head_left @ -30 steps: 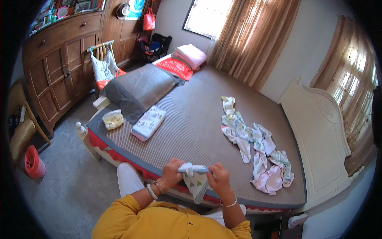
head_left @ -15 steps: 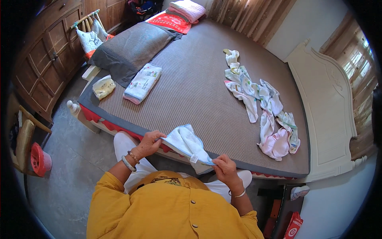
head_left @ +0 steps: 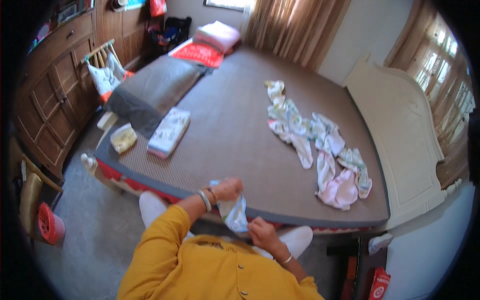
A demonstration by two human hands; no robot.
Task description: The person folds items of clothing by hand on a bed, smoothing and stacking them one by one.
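Gripping a small white and blue cloth (head_left: 233,215) between them, the left hand (head_left: 229,190) and right hand (head_left: 262,233) are by the near edge of the bed (head_left: 232,120), with messy little clothes (head_left: 326,135) on its right and a neat folded stack (head_left: 170,132) on its left.

- We have the bed (head_left: 225,140) ahead, headboard (head_left: 400,130) along its right end.
- Clothes (head_left: 327,135): on the bed's right half, trailing far to near.
- Stack (head_left: 170,132): on the bed's left part; packet (head_left: 123,138) just left of it.
- Mat (head_left: 155,85): on bed, behind both; bedding (head_left: 217,36) farther back.
- We see one cloth (head_left: 234,214) between left hand (head_left: 229,190) and right hand (head_left: 262,234), at the bed's near edge; left hand farther forward.
- Cabinet (head_left: 50,100): left of bed; chair (head_left: 32,197) before it, bin (head_left: 51,225) right of chair.
- Curtain (head_left: 292,35): behind bed.
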